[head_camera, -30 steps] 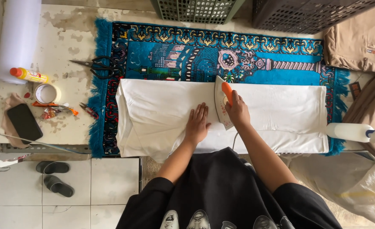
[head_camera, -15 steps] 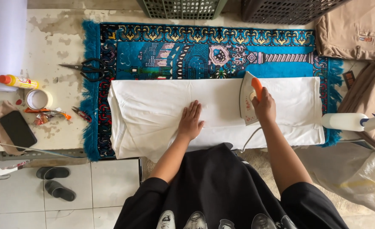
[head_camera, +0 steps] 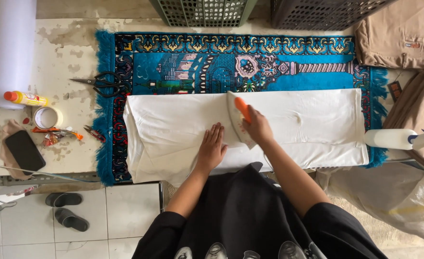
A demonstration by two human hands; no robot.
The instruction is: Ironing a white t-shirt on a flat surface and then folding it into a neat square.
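A folded white cloth (head_camera: 173,129) lies across a blue patterned rug (head_camera: 197,67) on the worn table. My right hand (head_camera: 257,127) grips the orange handle of a clothes iron (head_camera: 236,117), whose soleplate rests on the cloth near its middle. My left hand (head_camera: 212,148) lies flat on the cloth just left of the iron, fingers spread, pressing the fabric down.
Scissors (head_camera: 99,84) lie at the rug's left edge. Further left are a yellow bottle (head_camera: 27,98), a tape roll (head_camera: 46,117), a black phone (head_camera: 25,151) and a white roll (head_camera: 13,48). Tan garments (head_camera: 403,36) and a white spray bottle (head_camera: 396,139) sit right. Two baskets (head_camera: 202,10) stand behind.
The iron and my right hand have slid left along the cloth, from right of centre back to its middle. My left hand stays flat on the cloth.
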